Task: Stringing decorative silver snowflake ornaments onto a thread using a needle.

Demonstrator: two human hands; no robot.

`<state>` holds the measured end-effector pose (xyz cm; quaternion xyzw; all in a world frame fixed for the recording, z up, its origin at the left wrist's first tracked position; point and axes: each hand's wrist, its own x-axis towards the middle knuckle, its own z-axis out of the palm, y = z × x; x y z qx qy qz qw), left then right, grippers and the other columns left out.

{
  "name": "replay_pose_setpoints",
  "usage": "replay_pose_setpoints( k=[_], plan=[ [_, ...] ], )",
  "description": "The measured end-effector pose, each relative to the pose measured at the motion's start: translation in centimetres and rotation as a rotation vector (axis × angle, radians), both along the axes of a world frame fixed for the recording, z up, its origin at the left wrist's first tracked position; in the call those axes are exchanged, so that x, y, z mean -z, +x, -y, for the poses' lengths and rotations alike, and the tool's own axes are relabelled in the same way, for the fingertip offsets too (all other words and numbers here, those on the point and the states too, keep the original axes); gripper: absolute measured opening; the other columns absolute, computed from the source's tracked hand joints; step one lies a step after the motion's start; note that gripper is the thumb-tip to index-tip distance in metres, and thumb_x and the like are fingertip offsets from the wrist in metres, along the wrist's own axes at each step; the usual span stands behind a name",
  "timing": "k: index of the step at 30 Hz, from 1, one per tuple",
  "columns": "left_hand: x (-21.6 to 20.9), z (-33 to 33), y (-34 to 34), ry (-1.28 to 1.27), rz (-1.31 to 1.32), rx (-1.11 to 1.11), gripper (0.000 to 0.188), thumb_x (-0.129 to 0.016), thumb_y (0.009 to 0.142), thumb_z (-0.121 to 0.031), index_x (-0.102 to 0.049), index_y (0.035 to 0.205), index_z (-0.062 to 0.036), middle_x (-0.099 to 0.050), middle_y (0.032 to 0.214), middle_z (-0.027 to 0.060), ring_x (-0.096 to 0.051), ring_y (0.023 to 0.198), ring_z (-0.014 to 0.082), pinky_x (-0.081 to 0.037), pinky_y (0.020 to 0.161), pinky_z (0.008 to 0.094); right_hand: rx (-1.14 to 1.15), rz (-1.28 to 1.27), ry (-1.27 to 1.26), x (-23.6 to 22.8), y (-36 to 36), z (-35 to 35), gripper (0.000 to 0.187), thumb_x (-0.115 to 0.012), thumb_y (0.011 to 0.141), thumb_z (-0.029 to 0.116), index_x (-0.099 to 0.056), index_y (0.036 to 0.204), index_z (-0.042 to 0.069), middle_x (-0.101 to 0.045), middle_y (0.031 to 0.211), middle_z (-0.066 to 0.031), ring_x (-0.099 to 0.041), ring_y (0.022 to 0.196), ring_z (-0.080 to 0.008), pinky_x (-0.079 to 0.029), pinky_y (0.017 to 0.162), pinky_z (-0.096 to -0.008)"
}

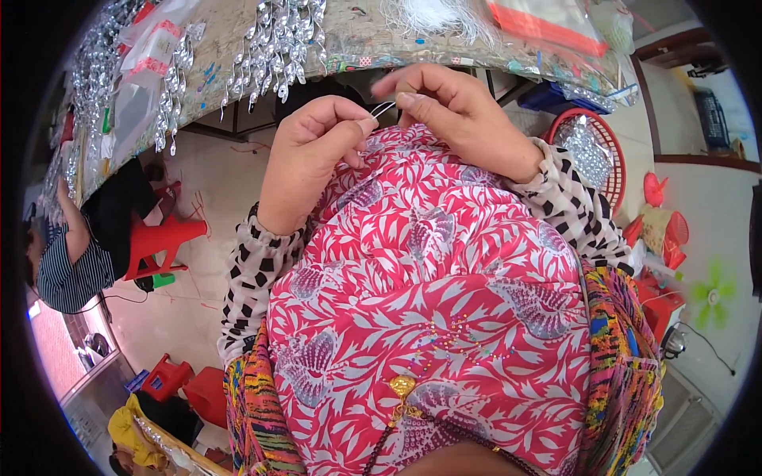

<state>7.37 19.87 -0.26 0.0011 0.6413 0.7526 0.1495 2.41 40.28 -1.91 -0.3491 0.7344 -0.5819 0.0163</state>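
Over my lap, in front of the table's edge, my left hand [317, 147] pinches a thin white string [382, 109] between thumb and forefinger. The string forms a small narrow loop between my two hands. My right hand [464, 119] is closed around the other side of the string, its thumb bent in against the fingers. Its forefinger is smeared by motion, and the curled fingers beneath are partly hidden. A pink and white patterned garment [429, 238] covers my lap and front.
Silver twisted strips [278, 47] hang over the near edge of the table [357, 47]. White strings [436, 17] and a plastic bag [548, 28] lie on it. A red basket [617, 170] holds silver pieces at right. At left, another person [75, 270] sits near a red stool [163, 242].
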Motion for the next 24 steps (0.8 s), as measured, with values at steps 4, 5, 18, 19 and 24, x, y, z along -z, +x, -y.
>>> replay_pose_setpoints(
  k=[4, 5, 18, 19, 24],
  plan=[
    [-0.3, -0.1, 0.5, -0.012, -0.013, -0.013, 0.009, -0.058, 0.087, -0.008, -0.062, 0.091, -0.0004, -0.057, 0.075, -0.0004, -0.053, 0.065, 0.0052, -0.045, 0.061, 0.0185, -0.172, 0.545, -0.06, -0.8, 0.8, -0.5, 0.013, -0.049, 0.097, 0.015, -0.053, 0.095, 0.003, -0.056, 0.095, 0.0006, -0.05, 0.077, -0.0049, -0.042, 0.07, -0.0205],
    [-0.3, -0.2, 0.5, -0.015, -0.011, -0.012, 0.009, -0.058, 0.087, -0.008, -0.062, 0.091, -0.0002, -0.058, 0.075, 0.0, -0.054, 0.065, 0.0054, -0.045, 0.062, 0.0189, -0.196, 0.581, -0.09, -0.8, 0.8, -0.6, 0.013, -0.049, 0.097, 0.016, -0.053, 0.096, 0.004, -0.055, 0.094, 0.001, -0.05, 0.077, -0.0047, -0.042, 0.07, -0.0205],
    [1.3, -0.8, 0.0, 0.144, -0.02, 0.009, 0.009, -0.054, 0.09, -0.007, -0.06, 0.093, -0.001, -0.066, 0.088, 0.0072, -0.062, 0.082, 0.0127, -0.048, 0.08, 0.0259, -0.178, 0.472, -0.087, -0.6, 0.3, -1.7, 0.012, -0.048, 0.097, 0.017, -0.051, 0.097, 0.005, -0.052, 0.088, 0.0018, -0.046, 0.073, -0.0045, -0.039, 0.068, -0.0195],
    [1.5, -0.8, 0.1, 0.142, -0.012, 0.005, 0.009, -0.054, 0.09, -0.007, -0.06, 0.093, -0.001, -0.066, 0.088, 0.0072, -0.062, 0.082, 0.0127, -0.048, 0.08, 0.0259, -0.172, 0.461, -0.066, -0.4, 0.2, -1.6, 0.012, -0.048, 0.097, 0.017, -0.051, 0.097, 0.004, -0.052, 0.088, 0.0017, -0.045, 0.073, -0.0044, -0.039, 0.068, -0.0194],
    [1.6, -0.9, -0.1, 0.14, 0.006, 0.019, 0.009, -0.055, 0.089, -0.007, -0.06, 0.092, -0.0009, -0.066, 0.092, 0.0088, -0.062, 0.088, 0.0141, -0.047, 0.084, 0.0278, -0.149, 0.348, 0.001, 0.1, -0.3, -2.1, 0.012, -0.048, 0.097, 0.016, -0.051, 0.098, 0.004, -0.052, 0.089, 0.0014, -0.044, 0.073, -0.0043, -0.038, 0.068, -0.019]
  ],
)
